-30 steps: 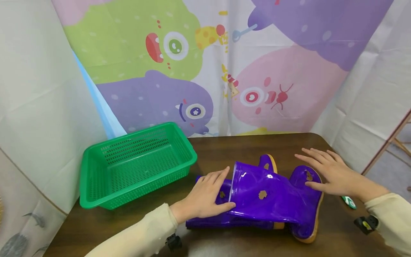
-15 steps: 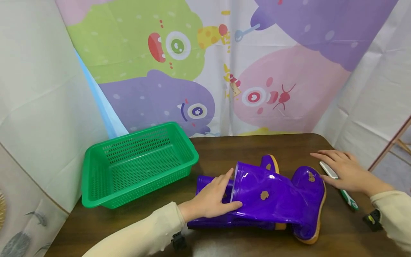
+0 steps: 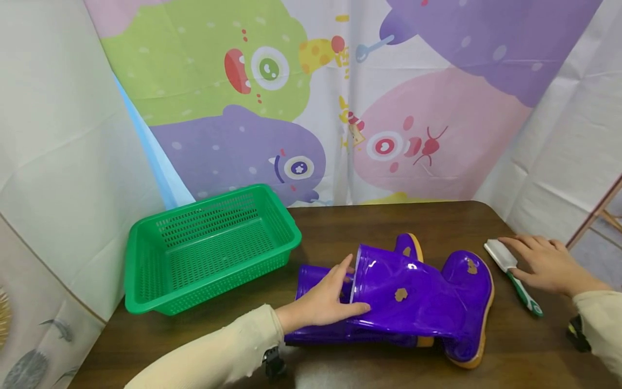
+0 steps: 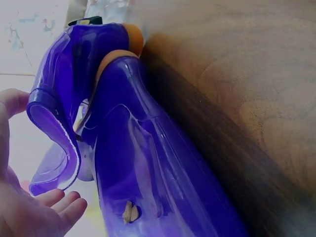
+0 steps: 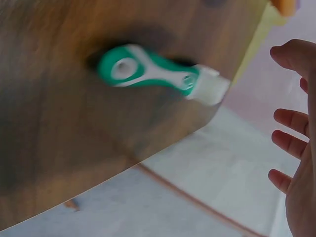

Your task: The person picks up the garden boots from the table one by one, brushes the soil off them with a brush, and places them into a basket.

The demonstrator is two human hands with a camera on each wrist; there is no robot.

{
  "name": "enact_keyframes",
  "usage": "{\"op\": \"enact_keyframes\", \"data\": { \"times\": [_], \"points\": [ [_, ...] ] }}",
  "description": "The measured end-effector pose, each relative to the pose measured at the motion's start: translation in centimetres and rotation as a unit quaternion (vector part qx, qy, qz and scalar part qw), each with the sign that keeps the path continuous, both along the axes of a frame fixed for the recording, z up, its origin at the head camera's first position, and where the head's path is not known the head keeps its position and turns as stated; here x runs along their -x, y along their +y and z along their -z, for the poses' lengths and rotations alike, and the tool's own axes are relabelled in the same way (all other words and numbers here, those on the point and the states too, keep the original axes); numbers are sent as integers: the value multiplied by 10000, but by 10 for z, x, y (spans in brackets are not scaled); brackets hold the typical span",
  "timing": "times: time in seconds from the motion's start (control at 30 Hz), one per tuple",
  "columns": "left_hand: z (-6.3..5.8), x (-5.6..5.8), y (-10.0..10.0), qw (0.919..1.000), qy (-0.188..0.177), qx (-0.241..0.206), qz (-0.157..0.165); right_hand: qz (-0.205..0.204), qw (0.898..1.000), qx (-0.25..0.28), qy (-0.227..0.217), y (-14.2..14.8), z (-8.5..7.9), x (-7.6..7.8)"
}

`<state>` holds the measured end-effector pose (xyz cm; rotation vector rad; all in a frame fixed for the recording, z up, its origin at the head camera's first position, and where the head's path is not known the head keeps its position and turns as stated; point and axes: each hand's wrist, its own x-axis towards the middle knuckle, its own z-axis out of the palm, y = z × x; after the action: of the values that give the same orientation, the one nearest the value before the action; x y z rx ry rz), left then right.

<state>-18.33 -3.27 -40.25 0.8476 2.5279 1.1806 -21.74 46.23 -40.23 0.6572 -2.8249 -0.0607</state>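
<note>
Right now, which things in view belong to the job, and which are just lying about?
Likely in the job, judging by the hands:
upper purple boot, left hand at its open top
lower purple boot, beneath it
brush, right hand near it, not gripping

Probably just about:
green basket, no hand on it
cartoon cloth, hanging behind

Long, lightly creased cream sleeves are worn with two small black wrist-mounted devices.

The upper boot hid much of the lower boot; the right wrist view blurred the brush and cut off my right hand.
</note>
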Motion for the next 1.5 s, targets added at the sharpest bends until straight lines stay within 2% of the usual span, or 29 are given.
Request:
{"op": "enact_keyframes", "data": {
  "times": [0.2, 0.33, 0.53, 0.63, 0.77, 0.9, 1.13, 1.23, 1.37, 1.5],
  "points": [
    [6, 4, 0, 9993, -130, -356, -4, 625, 9962, -266, -538, 15, 14, 0],
    [8, 7, -1, 9969, -388, -691, -13, 944, 9922, -248, -779, 23, 26, 0],
    [10, 13, -1, 9881, -990, -1174, -6, 1295, 9846, -172, -1162, 32, 39, -2],
    [13, 18, -1, 9821, -1175, -1470, 32, 1453, 9809, -68, -1295, 35, 42, -3],
    [17, 23, -2, 9727, -1341, -1890, 93, 1609, 9766, -33, -1427, 38, 44, -3],
    [19, 26, -2, 9594, -1679, -2263, 139, 1586, 9763, -100, -1470, 38, 47, -3],
    [22, 25, -1, 9237, -2371, -3002, 197, 1349, 9821, -104, -1309, 31, 55, -5],
    [23, 25, 0, 9124, -2549, -3199, 137, 1332, 9827, -48, -1287, 28, 56, -6],
    [24, 25, 1, 9057, -2639, -3317, 96, 1359, 9833, 74, -1209, 26, 58, -7],
    [26, 25, 1, 9083, -2587, -3282, 204, 1447, 9822, 211, -1176, 25, 58, -8]
  ]
}}
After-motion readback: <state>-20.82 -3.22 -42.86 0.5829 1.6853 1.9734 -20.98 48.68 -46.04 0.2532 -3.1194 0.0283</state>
